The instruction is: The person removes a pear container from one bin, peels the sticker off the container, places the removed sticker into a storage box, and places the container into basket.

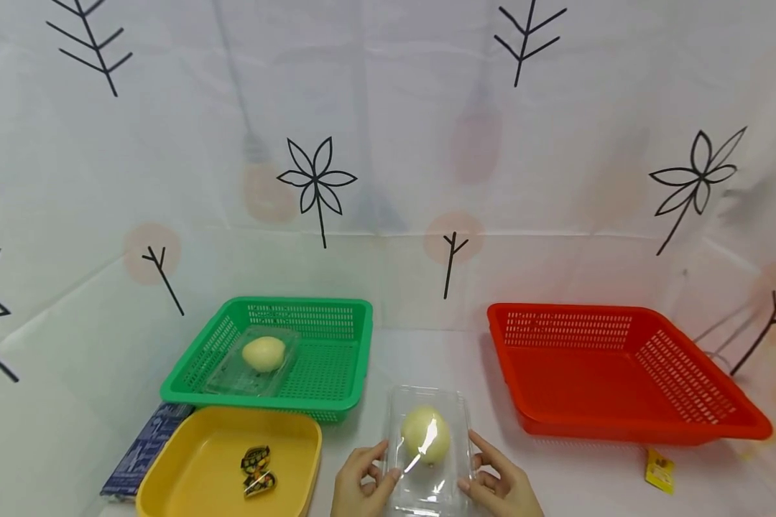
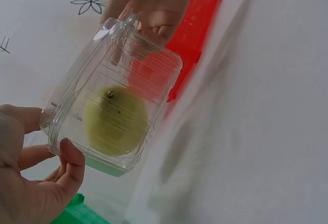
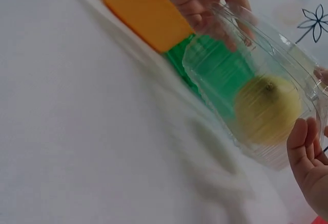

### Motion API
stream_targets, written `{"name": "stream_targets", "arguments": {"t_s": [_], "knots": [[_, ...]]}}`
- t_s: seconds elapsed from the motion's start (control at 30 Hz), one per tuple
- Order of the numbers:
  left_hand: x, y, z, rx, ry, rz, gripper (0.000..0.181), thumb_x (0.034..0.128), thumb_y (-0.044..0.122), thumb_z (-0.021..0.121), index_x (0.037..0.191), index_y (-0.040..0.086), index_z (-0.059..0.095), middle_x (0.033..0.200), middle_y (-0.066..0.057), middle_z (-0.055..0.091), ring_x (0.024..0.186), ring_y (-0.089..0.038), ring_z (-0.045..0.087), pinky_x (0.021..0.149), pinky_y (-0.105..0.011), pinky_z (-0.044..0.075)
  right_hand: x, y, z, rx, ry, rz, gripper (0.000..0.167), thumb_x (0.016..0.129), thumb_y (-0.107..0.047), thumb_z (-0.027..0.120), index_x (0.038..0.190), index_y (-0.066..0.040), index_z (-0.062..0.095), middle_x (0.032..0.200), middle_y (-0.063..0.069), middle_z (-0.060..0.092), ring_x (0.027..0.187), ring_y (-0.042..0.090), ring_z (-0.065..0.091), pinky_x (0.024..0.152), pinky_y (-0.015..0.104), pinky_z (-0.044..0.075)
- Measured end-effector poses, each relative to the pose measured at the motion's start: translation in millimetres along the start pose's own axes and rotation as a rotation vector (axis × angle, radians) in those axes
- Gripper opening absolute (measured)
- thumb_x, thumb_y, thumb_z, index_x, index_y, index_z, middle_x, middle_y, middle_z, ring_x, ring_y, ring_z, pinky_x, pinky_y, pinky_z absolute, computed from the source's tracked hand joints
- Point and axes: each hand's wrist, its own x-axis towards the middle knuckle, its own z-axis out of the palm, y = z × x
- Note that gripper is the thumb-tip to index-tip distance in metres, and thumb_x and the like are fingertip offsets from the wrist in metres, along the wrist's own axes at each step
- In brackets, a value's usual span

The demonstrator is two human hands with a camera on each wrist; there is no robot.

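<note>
A clear plastic clamshell box [image 1: 436,402] with a round pale yellow fruit [image 1: 425,434] inside is held between both hands, its lid down over the fruit. My left hand [image 1: 362,482] pinches the box's left edge between thumb and fingers. On the opposite edge, my right hand [image 1: 503,480] grips it the same way. Both wrist views show the box raised off the white surface, the fruit [image 2: 115,120] visible through its ribbed bottom. The fruit's exact kind is unclear.
At the back left, a green basket [image 1: 326,370] holds another clear box with a yellow fruit [image 1: 264,354]. A yellow tray [image 1: 187,467] in front carries small dark wrapped pieces [image 1: 257,470], beside a blue packet [image 1: 145,452]. A red basket [image 1: 575,373] stands right, near a small yellow packet [image 1: 659,471].
</note>
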Motion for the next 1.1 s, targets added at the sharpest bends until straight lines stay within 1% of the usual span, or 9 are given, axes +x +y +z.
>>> {"name": "stream_targets", "arguments": {"t_s": [0.1, 0.2, 0.4, 0.5, 0.67, 0.73, 0.9, 0.97, 1.1], "knots": [[8.9, 7.7, -4.5, -0.016, 0.029, 0.089, 0.033, 0.0741, -0.01, 0.07, 0.105, -0.016, 0.061, 0.087, -0.021, 0.056, 0.066, 0.003, 0.045, 0.042, -0.011, 0.04, 8.1, -11, 5, 0.008, -0.021, -0.135, 0.061, 0.08, 0.008, 0.065, 0.134, 0.013, 0.037, 0.092, 0.006, 0.047, 0.068, 0.006, 0.058, 0.061, 0.023, 0.052], [17.1, 18.5, -10.4, -0.031, 0.042, 0.124, 0.033, 0.0749, -0.012, 0.069, 0.106, -0.015, 0.061, 0.09, -0.022, 0.056, 0.068, 0.003, 0.046, 0.045, -0.012, 0.042, 16.3, -21, 10, -0.004, -0.036, -0.212, 0.06, 0.08, 0.012, 0.063, 0.133, 0.016, 0.036, 0.092, 0.005, 0.048, 0.07, 0.005, 0.057, 0.062, 0.022, 0.052], [35.9, 39.8, -24.4, -0.083, 0.039, 0.101, 0.035, 0.0764, -0.012, 0.067, 0.11, -0.013, 0.061, 0.097, -0.022, 0.056, 0.072, -0.001, 0.046, 0.052, -0.013, 0.044, 32.7, -40, 19, 0.02, -0.086, -0.202, 0.064, 0.082, 0.01, 0.062, 0.138, 0.012, 0.032, 0.098, 0.011, 0.046, 0.075, 0.005, 0.056, 0.062, 0.022, 0.053], [45.8, 44.5, -31.9, -0.083, 0.044, 0.086, 0.037, 0.0752, -0.012, 0.069, 0.112, -0.012, 0.061, 0.1, -0.021, 0.057, 0.073, -0.003, 0.047, 0.054, -0.012, 0.044, 42.2, -47, 23, 0.017, -0.125, -0.237, 0.068, 0.08, 0.011, 0.064, 0.139, 0.013, 0.029, 0.102, 0.018, 0.043, 0.076, 0.007, 0.056, 0.063, 0.022, 0.053], [58.2, 49.3, -42.4, -0.081, 0.06, 0.146, 0.04, 0.0723, -0.017, 0.067, 0.111, -0.015, 0.059, 0.1, -0.019, 0.055, 0.072, -0.004, 0.047, 0.055, -0.011, 0.043, 56.5, -54, 32, -0.026, -0.157, -0.254, 0.072, 0.078, 0.009, 0.067, 0.141, 0.01, 0.03, 0.109, 0.024, 0.038, 0.079, 0.01, 0.054, 0.069, 0.023, 0.054], [62.1, 52.1, -46.1, -0.093, 0.073, 0.144, 0.04, 0.0721, -0.018, 0.066, 0.111, -0.016, 0.059, 0.1, -0.018, 0.055, 0.072, -0.004, 0.047, 0.056, -0.011, 0.043, 61.1, -57, 36, -0.041, -0.163, -0.24, 0.073, 0.079, 0.008, 0.068, 0.142, 0.008, 0.03, 0.112, 0.025, 0.038, 0.082, 0.012, 0.054, 0.071, 0.025, 0.054], [71.8, 58.1, -55.3, -0.096, 0.139, 0.093, 0.036, 0.074, -0.018, 0.065, 0.11, -0.015, 0.06, 0.098, -0.013, 0.055, 0.074, -0.005, 0.048, 0.057, -0.01, 0.042, 74.0, -65, 46, -0.042, -0.169, -0.195, 0.074, 0.08, 0.004, 0.069, 0.143, 0.004, 0.03, 0.118, 0.026, 0.039, 0.084, 0.016, 0.055, 0.072, 0.028, 0.055], [75.9, 59.4, -58.1, -0.091, 0.175, 0.085, 0.034, 0.0756, -0.016, 0.065, 0.11, -0.015, 0.06, 0.097, -0.012, 0.056, 0.074, -0.006, 0.048, 0.059, -0.01, 0.043, 80.6, -67, 51, -0.028, -0.168, -0.197, 0.073, 0.08, 0.005, 0.068, 0.143, 0.004, 0.031, 0.12, 0.026, 0.04, 0.084, 0.016, 0.055, 0.072, 0.028, 0.055], [83.8, 60.9, -62.2, -0.074, 0.239, 0.076, 0.031, 0.0802, -0.014, 0.062, 0.112, -0.014, 0.06, 0.092, -0.011, 0.056, 0.076, -0.007, 0.048, 0.065, -0.011, 0.045, 94.3, -67, 62, 0.008, -0.172, -0.244, 0.072, 0.079, 0.008, 0.067, 0.142, 0.008, 0.031, 0.125, 0.028, 0.039, 0.084, 0.016, 0.054, 0.073, 0.026, 0.054]]}}
